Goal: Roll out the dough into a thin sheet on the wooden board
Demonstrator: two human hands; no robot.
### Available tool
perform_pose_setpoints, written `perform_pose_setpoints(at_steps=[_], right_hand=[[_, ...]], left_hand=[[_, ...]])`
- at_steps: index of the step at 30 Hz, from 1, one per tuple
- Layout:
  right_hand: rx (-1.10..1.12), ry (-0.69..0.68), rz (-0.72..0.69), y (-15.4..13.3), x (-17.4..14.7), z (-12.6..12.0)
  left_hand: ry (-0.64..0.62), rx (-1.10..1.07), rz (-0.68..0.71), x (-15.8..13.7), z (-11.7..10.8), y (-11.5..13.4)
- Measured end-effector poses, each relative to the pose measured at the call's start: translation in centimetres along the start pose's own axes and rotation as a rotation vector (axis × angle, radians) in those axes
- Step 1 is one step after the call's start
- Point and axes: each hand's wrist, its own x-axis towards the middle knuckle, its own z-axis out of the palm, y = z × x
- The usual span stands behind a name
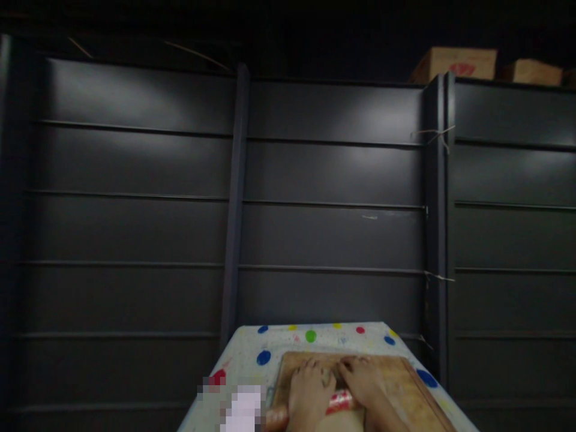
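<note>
1. At the bottom edge of the view, near centre: wooden board (407, 390), pale brown and rectangular, lying flat on the table. It gives a firm level base under the hands, which suits pressing work

2. On that board: rolling pin (338, 402), laid crosswise, wooden at its left end, with a red and white patterned stretch showing between the hands. Only part of it is in frame; the rest is under the palms or cut off by the lower edge

3. Left hand (309, 393): fingers spread and laid flat over the pin, palm down. Not a closed grasp; the open palm bears on the roller, a hold fit for rolling rather than lifting

4. Right hand (363, 379): likewise flat and open, fingers pointing away from the person, resting on the pin just beside the left hand. The two sit close together near the pin's middle, so the load looks evenly shared

5. Under the fingers: whether dough or anything else lies on the board cannot be told

6. Table cover (310, 337): white sheet with blue, green, yellow and red dots, spread beneath the board, likely to keep the table clean

7. Behind the table: dark grey metal wall panels (333, 180) with upright posts, filling most of the view

8. Top right, above the panels: two cardboard boxes (454, 63), stored out of the way
</note>
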Motion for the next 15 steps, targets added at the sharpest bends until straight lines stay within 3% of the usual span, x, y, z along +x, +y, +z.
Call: perform_pose_setpoints(at_steps=[8,15], right_hand=[[-0.018,-0.015,0.107,0.4,2.2,0.9],[-0.022,-0.01,0.117,0.7,4.4,1.3]], left_hand=[[-0.005,-0.036,0.001,2.2,-0.6,-1.1],[0.016,-0.064,0.023,3.5,-0.5,-1.9]])
